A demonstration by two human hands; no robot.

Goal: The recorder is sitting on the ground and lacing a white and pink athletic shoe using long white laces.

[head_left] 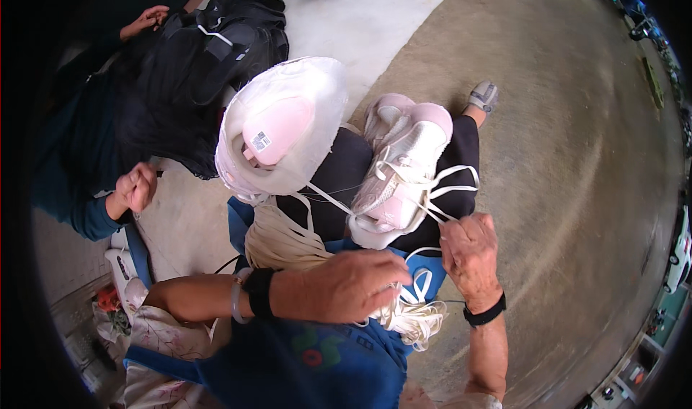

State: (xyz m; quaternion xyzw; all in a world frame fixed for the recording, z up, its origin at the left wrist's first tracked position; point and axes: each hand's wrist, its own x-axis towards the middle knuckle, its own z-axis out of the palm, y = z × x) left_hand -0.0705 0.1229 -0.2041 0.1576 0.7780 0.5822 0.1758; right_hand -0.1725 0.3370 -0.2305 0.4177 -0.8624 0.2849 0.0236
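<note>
A white and pink sneaker (425, 149) lies across my dark-clad lap with loose white laces. My right hand (470, 254) is closed at its near end, pinching a white shoelace (432, 209) that runs from the sneaker. In front of my body is my left hand (353, 283), its fingers curled over a tangle of white laces (414, 322); what they grip is hidden. A larger-looking white and pink shoe piece (317, 92), with a small label on its pink inner face, rests to the left. A thick bundle of cream laces (285, 239) hangs below it.
On the left sits another person in dark teal sleeves (76, 171), one hand (135, 187) closed. Black items (238, 30) are piled beside that person. My blue apron (303, 366) covers my front. Concrete floor (562, 121) spreads to the right, with vehicles at the far rim.
</note>
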